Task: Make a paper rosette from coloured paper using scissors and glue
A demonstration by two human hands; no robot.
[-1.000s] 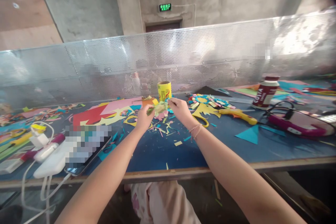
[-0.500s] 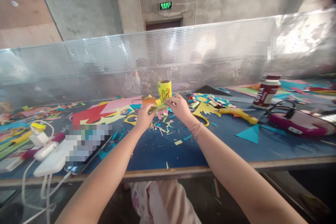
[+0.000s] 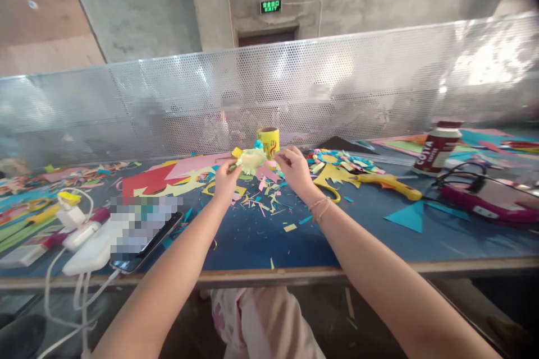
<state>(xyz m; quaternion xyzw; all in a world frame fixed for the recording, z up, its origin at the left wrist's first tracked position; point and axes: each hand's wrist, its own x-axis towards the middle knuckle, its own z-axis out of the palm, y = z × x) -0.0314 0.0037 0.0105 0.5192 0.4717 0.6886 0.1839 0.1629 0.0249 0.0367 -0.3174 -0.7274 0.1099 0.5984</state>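
My left hand (image 3: 227, 180) pinches the left side of a pale yellow-green paper piece with a fringed edge (image 3: 252, 161), held above the table. Small yellow and blue bits show at its upper edge. To its right, my right hand (image 3: 295, 173) has thumb and fingers drawn together; whatever may be between them is too small to make out. Just behind the hands stands a hollow yellow printed roll (image 3: 273, 139). Below lie many small paper scraps (image 3: 263, 201). Yellow-handled scissors (image 3: 330, 192) rest beside my right wrist, partly hidden.
On the left lie a phone (image 3: 145, 238) and a white power bank (image 3: 90, 252) with cables. A colourful paper wreath (image 3: 343, 161), a yellow-handled tool (image 3: 389, 184), a magenta device (image 3: 488, 205) and a brown bottle (image 3: 438, 148) are on the right. A perforated metal screen (image 3: 177, 101) borders the back.
The paper piece has been raised and turned so its broad face shows. My left hand has moved left and up, and the gap between my hands is wider.
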